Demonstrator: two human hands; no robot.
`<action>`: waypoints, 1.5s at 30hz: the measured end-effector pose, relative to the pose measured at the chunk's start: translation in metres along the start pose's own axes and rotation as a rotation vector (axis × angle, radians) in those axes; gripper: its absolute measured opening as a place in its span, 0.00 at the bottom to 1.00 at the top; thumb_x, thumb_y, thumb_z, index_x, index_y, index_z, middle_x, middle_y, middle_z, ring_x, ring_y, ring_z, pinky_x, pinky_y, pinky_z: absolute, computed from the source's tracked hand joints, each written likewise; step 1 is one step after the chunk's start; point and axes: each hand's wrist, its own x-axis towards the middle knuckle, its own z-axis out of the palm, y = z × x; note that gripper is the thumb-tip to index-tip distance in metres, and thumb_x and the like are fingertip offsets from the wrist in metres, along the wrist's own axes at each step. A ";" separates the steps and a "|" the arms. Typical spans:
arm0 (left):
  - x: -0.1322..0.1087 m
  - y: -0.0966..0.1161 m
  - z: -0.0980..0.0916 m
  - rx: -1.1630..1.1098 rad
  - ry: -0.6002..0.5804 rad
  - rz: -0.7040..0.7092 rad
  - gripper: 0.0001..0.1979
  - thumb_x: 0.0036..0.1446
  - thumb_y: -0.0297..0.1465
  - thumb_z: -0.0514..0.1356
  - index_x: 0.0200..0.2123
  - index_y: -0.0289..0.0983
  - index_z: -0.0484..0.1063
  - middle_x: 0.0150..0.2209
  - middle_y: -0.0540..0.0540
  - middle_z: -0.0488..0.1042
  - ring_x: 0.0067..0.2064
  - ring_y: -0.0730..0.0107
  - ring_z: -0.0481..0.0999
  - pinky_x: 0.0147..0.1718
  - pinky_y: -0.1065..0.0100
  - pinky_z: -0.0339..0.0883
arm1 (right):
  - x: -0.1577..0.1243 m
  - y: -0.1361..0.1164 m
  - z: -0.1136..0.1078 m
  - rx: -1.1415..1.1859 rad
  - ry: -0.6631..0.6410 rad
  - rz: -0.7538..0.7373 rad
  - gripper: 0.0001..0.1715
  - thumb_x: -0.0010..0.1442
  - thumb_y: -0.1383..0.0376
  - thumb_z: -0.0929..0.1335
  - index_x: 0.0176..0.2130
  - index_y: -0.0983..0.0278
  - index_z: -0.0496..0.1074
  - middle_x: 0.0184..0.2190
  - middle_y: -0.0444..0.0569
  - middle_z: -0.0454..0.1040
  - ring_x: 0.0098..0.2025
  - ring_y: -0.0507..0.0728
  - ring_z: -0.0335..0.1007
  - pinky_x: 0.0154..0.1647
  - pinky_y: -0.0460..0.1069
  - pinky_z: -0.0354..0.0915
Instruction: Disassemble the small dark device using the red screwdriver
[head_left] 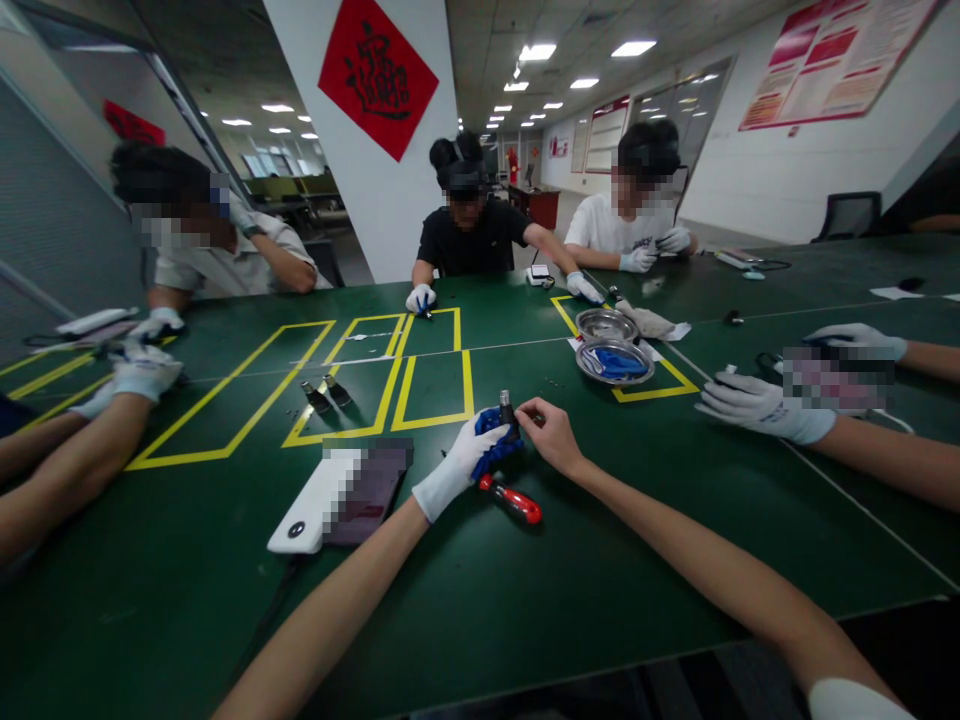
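My left hand [469, 455], in a white glove with blue fingertips, is closed round a small dark cylindrical part [507, 410] held upright on the green table [525, 600]. My bare right hand [551, 430] pinches the same part from the right, fingertips at its top. A red-handled screwdriver [514, 502] lies on the table just below both hands, untouched.
A white phone-like device [319, 505] lies left of my left arm. Two metal dishes [611, 345] sit inside a yellow-taped box ahead right; two small dark parts [326, 393] lie in the taped boxes ahead left. Several other gloved people work round the table.
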 end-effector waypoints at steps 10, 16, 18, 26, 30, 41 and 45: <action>-0.004 0.000 0.005 0.067 0.025 0.026 0.23 0.44 0.32 0.69 0.44 0.33 0.69 0.41 0.41 0.75 0.40 0.64 0.76 0.45 0.59 0.69 | -0.008 0.006 0.016 0.120 0.116 0.110 0.12 0.60 0.58 0.63 0.34 0.64 0.70 0.31 0.48 0.73 0.33 0.54 0.69 0.33 0.47 0.66; -0.003 -0.003 0.004 0.091 0.048 0.036 0.23 0.43 0.32 0.69 0.43 0.33 0.69 0.41 0.43 0.75 0.40 0.65 0.75 0.45 0.60 0.68 | -0.010 0.009 0.018 0.134 0.138 0.135 0.12 0.59 0.58 0.64 0.33 0.64 0.71 0.31 0.48 0.73 0.34 0.55 0.69 0.35 0.48 0.67; -0.002 -0.004 0.004 0.102 0.054 0.044 0.23 0.42 0.32 0.70 0.42 0.33 0.69 0.40 0.43 0.75 0.40 0.65 0.75 0.45 0.60 0.68 | -0.010 0.009 0.018 0.134 0.145 0.132 0.12 0.59 0.58 0.64 0.33 0.64 0.71 0.30 0.48 0.73 0.33 0.55 0.69 0.35 0.48 0.67; -0.004 -0.004 0.003 0.093 0.016 0.027 0.22 0.45 0.32 0.68 0.44 0.34 0.67 0.42 0.41 0.75 0.41 0.64 0.76 0.46 0.57 0.68 | -0.001 0.009 0.006 0.010 0.026 0.034 0.08 0.55 0.62 0.66 0.30 0.64 0.71 0.27 0.46 0.74 0.28 0.53 0.69 0.31 0.47 0.66; -0.007 0.001 0.006 0.118 0.025 0.011 0.22 0.44 0.32 0.69 0.42 0.33 0.68 0.41 0.41 0.75 0.40 0.63 0.77 0.45 0.57 0.69 | 0.010 0.011 -0.005 0.040 -0.133 0.061 0.07 0.52 0.62 0.67 0.29 0.65 0.71 0.24 0.45 0.73 0.24 0.52 0.70 0.26 0.46 0.66; -0.002 -0.004 0.002 0.081 0.025 0.016 0.23 0.45 0.32 0.68 0.44 0.33 0.67 0.44 0.39 0.74 0.41 0.62 0.77 0.47 0.55 0.68 | 0.004 0.009 -0.002 -0.055 -0.085 -0.053 0.08 0.59 0.63 0.64 0.33 0.65 0.70 0.26 0.45 0.72 0.27 0.51 0.68 0.30 0.46 0.64; -0.004 0.000 0.004 0.079 0.021 0.002 0.24 0.45 0.32 0.69 0.45 0.33 0.67 0.44 0.39 0.74 0.42 0.62 0.77 0.48 0.55 0.68 | 0.008 0.009 -0.009 -0.158 -0.166 -0.177 0.06 0.59 0.65 0.64 0.33 0.65 0.70 0.25 0.43 0.70 0.26 0.50 0.64 0.29 0.45 0.61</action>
